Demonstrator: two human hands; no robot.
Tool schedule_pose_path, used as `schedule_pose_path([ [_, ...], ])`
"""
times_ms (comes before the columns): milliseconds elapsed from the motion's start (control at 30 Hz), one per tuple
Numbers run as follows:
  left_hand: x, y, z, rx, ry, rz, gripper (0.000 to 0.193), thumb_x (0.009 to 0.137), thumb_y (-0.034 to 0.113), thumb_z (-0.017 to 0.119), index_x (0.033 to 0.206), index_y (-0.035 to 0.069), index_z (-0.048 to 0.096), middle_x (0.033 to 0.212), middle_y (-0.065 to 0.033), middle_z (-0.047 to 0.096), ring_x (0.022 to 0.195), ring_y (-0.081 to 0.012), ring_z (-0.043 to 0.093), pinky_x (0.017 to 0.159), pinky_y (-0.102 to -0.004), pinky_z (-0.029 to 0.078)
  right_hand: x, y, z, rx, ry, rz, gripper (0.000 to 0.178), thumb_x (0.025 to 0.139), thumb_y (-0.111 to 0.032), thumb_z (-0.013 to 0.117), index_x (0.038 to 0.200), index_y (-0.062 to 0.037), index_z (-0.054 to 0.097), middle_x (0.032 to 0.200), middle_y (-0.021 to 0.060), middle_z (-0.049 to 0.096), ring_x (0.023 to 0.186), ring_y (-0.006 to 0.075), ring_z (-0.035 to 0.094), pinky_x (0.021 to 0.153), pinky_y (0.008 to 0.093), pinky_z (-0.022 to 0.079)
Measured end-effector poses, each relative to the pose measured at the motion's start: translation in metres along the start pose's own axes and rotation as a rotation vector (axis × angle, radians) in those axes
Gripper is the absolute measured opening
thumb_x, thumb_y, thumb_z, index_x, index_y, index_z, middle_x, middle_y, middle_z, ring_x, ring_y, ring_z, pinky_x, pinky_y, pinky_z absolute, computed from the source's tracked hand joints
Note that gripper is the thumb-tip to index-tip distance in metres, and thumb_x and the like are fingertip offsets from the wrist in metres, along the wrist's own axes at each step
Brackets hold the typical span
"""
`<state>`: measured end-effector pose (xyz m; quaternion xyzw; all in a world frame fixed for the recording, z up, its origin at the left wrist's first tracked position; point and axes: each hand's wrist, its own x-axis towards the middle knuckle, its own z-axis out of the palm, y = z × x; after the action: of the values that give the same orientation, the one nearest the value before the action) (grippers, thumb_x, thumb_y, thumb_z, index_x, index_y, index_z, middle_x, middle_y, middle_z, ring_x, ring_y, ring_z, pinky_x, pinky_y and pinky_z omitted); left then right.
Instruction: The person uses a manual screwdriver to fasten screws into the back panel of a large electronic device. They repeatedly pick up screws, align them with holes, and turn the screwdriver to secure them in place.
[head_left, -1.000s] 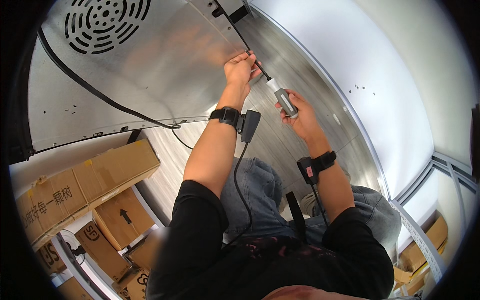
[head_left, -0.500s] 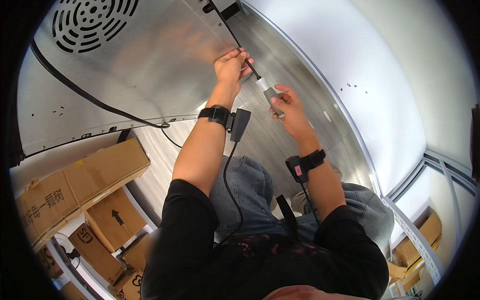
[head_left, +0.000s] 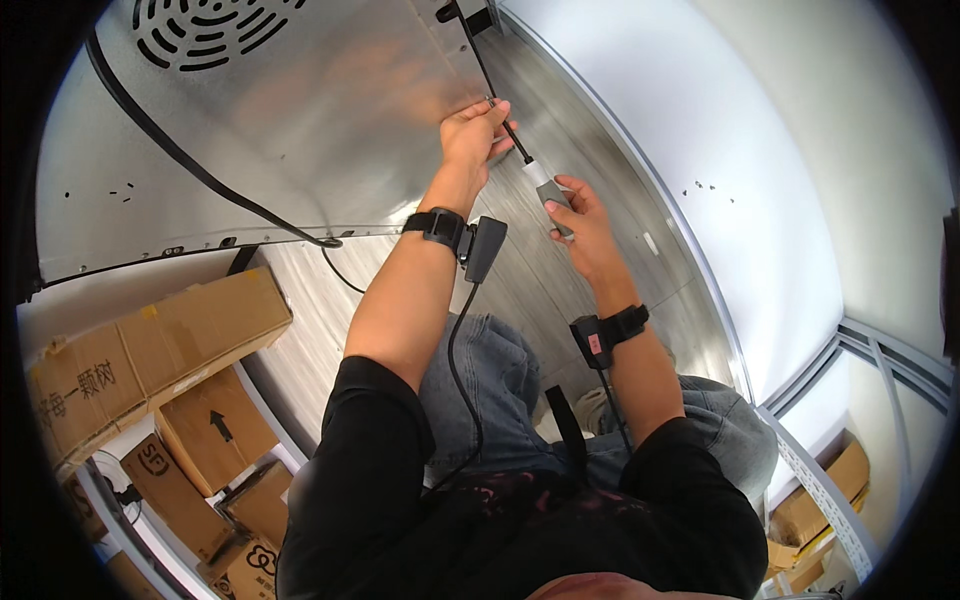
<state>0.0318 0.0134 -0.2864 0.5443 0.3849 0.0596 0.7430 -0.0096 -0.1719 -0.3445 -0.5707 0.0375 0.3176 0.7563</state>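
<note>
A screwdriver [head_left: 550, 190] with a grey handle, white collar and dark shaft slants across the gap beside a large metal cabinet [head_left: 330, 150]. My right hand [head_left: 590, 232] is closed around its handle. Close to the cabinet's right edge, my left hand [head_left: 474, 138] pinches the shaft near its far end. The shaft's tip is hard to make out among the left fingers, so I cannot tell what it touches. A thin black strip [head_left: 472, 45] runs up from there along the cabinet's edge.
A thick black cable [head_left: 170, 150] hangs across the cabinet. Cardboard boxes [head_left: 215, 310] stand at the lower left. To the right a metal-edged white panel [head_left: 700, 100] bounds the wood-look floor [head_left: 590, 110]. Cords hang from both my wrist straps.
The view has shifted slightly, so the cabinet sits a little higher and further right. Both hands keep their hold on the screwdriver.
</note>
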Motion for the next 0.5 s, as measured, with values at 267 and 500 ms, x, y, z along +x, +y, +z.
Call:
schedule_pose_path([
  [267,0.004,-0.002,0.001,0.023,0.022,0.0,0.013,0.087,0.005,0.056,0.1,0.003,0.058,0.089,-0.0056,0.064,0.072,-0.0147,0.065,0.058,-0.0249,0.053,-0.005,-0.018,0.0,0.188,-0.131,0.233,0.042,0.084,-0.019,0.063,0.121,-0.0047,0.048,0.099,0.0052,0.056,0.086,0.0147,0.058,0.06,0.0292,0.046],
  [500,-0.001,0.002,0.001,-0.082,-0.004,-0.01,0.014,0.089,0.005,0.051,0.101,0.0,0.056,0.092,-0.0083,0.062,0.078,-0.0192,0.065,0.064,-0.0283,0.054,-0.004,-0.013,0.006,0.071,-0.106,0.155,0.04,0.086,-0.018,0.061,0.122,-0.0056,0.048,0.104,0.0073,0.059,0.083,0.0155,0.059,0.062,0.0277,0.046],
])
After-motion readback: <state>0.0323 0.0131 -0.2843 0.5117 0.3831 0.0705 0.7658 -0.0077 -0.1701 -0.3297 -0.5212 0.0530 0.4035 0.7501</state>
